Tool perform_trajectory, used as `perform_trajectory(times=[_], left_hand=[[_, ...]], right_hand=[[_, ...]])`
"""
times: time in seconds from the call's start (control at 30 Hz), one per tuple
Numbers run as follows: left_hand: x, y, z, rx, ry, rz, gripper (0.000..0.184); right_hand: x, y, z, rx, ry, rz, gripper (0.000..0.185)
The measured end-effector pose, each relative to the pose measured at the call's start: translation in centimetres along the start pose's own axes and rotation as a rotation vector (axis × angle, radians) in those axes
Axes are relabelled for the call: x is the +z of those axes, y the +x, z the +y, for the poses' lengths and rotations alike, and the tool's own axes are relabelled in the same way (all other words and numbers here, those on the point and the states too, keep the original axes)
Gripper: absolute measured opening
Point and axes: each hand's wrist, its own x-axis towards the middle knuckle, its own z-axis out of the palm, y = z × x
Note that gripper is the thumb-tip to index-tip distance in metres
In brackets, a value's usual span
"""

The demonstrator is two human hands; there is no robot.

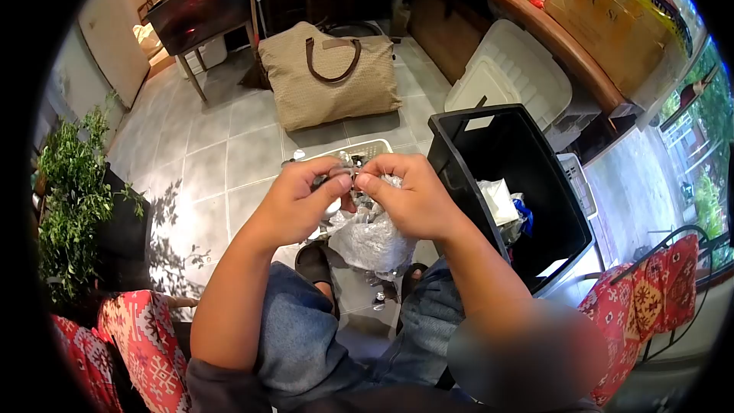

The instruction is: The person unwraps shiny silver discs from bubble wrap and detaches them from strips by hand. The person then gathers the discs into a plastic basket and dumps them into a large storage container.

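Observation:
My left hand (pixel 306 195) and my right hand (pixel 405 191) meet in front of me, thumbs and forefingers pinched close together. Between the fingertips is a small object, too tiny to name and mostly covered by the fingers. Below the hands, a bundle of clear bubble wrap (pixel 371 243) sits between my feet. Just beyond it stands a white basket (pixel 375 147) with small mixed items inside, partly hidden behind my hands.
A large black bin (pixel 501 126) with white and blue items stands at right. Behind it leans a pale plastic lid (pixel 514 69). A beige bag (pixel 329 84) lies ahead on the tiles. Leafy plants (pixel 76 206) are at left; red patterned chairs (pixel 141 344) flank me.

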Motion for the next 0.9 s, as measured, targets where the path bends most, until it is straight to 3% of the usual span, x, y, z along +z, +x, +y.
perform_trajectory(times=[0.07,0.2,0.4,0.47,0.6,0.7,0.9], left_hand=[[0.3,-0.2,0.7,-0.101,-0.111,-0.001,0.02],[0.6,-0.2,0.9,-0.052,-0.046,0.003,0.02],[0.6,-1.0,1.5,0.021,-0.014,0.003,0.021],[0.6,-1.5,1.8,-0.014,-0.066,-0.008,0.022],[1.0,-1.9,1.0,0.166,0.265,0.14,0.015],[1.5,-2.1,1.6,0.242,0.475,0.226,0.011],[2.1,-1.4,1.3,0.3,0.496,0.295,0.01]], right_hand=[[0.0,-0.4,-0.7,0.081,0.075,0.005,0.02],[1.3,-0.8,-0.3,0.086,0.324,0.071,0.025],[1.6,-1.3,-1.0,0.078,0.515,-0.034,0.021],[1.7,-1.4,-0.8,0.052,0.467,-0.039,0.02],[1.4,-1.2,0.0,-0.063,0.181,-0.001,0.016],[1.0,-1.2,-0.6,-0.276,-0.33,0.093,0.012],[0.7,-0.9,-0.6,-0.277,-0.322,0.069,0.01]])
